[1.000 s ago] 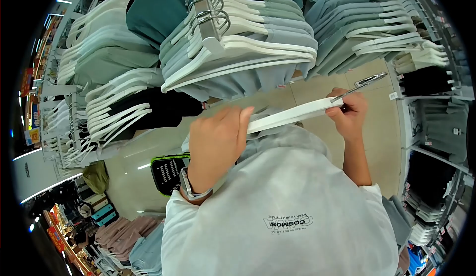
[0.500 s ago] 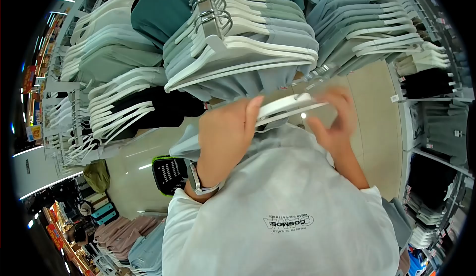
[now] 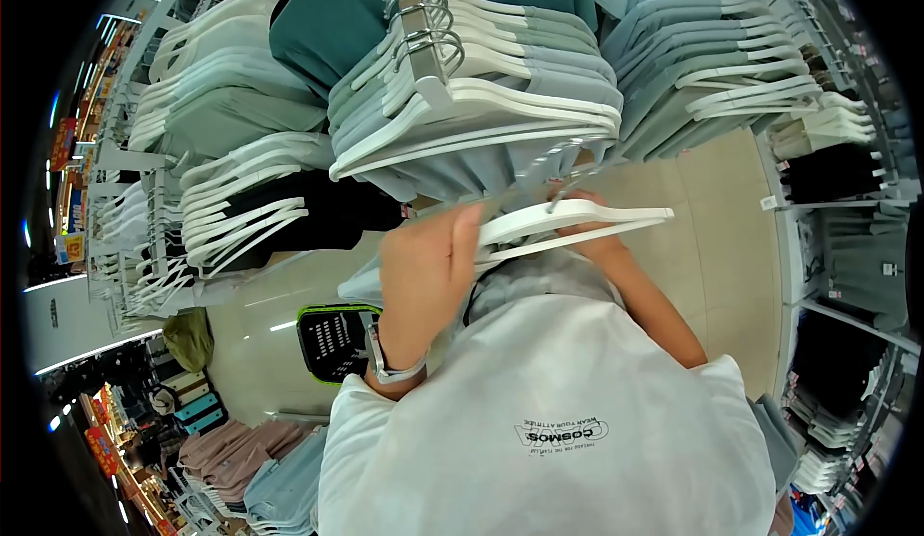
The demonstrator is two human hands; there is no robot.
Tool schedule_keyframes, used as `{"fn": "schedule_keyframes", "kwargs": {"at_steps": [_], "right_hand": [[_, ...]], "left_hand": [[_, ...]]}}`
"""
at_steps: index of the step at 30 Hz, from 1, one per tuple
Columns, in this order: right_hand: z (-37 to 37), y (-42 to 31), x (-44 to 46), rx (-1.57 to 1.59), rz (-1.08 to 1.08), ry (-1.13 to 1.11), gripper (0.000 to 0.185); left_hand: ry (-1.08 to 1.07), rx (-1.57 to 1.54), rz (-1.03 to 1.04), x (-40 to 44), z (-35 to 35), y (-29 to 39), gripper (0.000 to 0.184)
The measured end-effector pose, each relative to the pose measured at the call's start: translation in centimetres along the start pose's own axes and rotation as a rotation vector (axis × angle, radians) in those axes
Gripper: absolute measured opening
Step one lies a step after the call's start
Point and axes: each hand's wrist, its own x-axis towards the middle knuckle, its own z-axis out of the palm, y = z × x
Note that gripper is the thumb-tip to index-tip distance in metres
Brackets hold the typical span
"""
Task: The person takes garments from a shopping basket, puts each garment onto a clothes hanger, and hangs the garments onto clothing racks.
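Observation:
My left hand (image 3: 423, 267), with a watch (image 3: 377, 351) on its wrist, is closed around one end of a white hanger (image 3: 616, 215). Pale grey-blue fabric (image 3: 360, 282) shows beside and below this hand. The hanger's other arm points right, and its metal hook is blurred. Behind the hanger, near the hook's base, is my right hand (image 3: 595, 235); its fingers are partly hidden, so its grip is unclear. Just beyond both hands, grey-green clothes on white hangers (image 3: 520, 98) hang from a metal rail (image 3: 421, 50).
More hanging clothes stand left (image 3: 226, 103) and right (image 3: 683, 64). Black garments (image 3: 332, 211) hang at the left. A black basket with a green rim (image 3: 332, 344) is near my left wrist. Shelving (image 3: 847, 199) lines the right side, above tiled floor (image 3: 727, 247).
The hanger has turned, its hook swinging from the right toward the rail. My right hand has moved left, from the hanger's right end to behind it. My left hand remains closed on it.

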Motion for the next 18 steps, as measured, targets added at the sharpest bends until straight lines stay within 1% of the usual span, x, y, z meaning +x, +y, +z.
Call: {"fn": "schedule_keyframes", "kwargs": {"at_steps": [3,4,6,7,12,14,15,18], "right_hand": [[-2.9,1.9,0.1,0.121,0.242,-0.278,0.011],[-4.1,0.4,0.0,0.418,0.674,-0.251,0.010],[-6.0,-2.7,-0.4,0.817,0.714,-0.103,0.014],[-6.3,-2.3,-0.5,0.903,0.736,-0.118,0.016],[-8.1,0.2,-1.3,1.321,0.831,-0.184,0.022],[-8.4,0.4,-1.4,1.372,0.770,-0.229,0.023],[-8.5,-0.2,-1.2,1.397,0.740,-0.251,0.023],[-8.5,-2.9,-1.8,1.360,0.747,-0.005,0.023]], "left_hand": [[0.069,0.033,-0.065,-0.9,-0.9,-2.5,0.033],[0.071,0.002,-0.109,-1.1,-1.3,-3.2,0.034],[0.073,-0.060,-0.200,-1.5,-1.8,-4.1,0.037],[0.121,-0.115,-0.195,-1.6,-1.7,-4.3,0.040],[0.118,-0.173,-0.207,-2.3,-1.7,-5.8,0.041],[0.136,-0.163,-0.202,-2.5,-1.7,-6.0,0.041],[0.179,-0.170,-0.194,-2.6,-1.3,-5.9,0.044],[0.189,-0.234,-0.210,-2.9,-1.0,-7.0,0.046]]}}
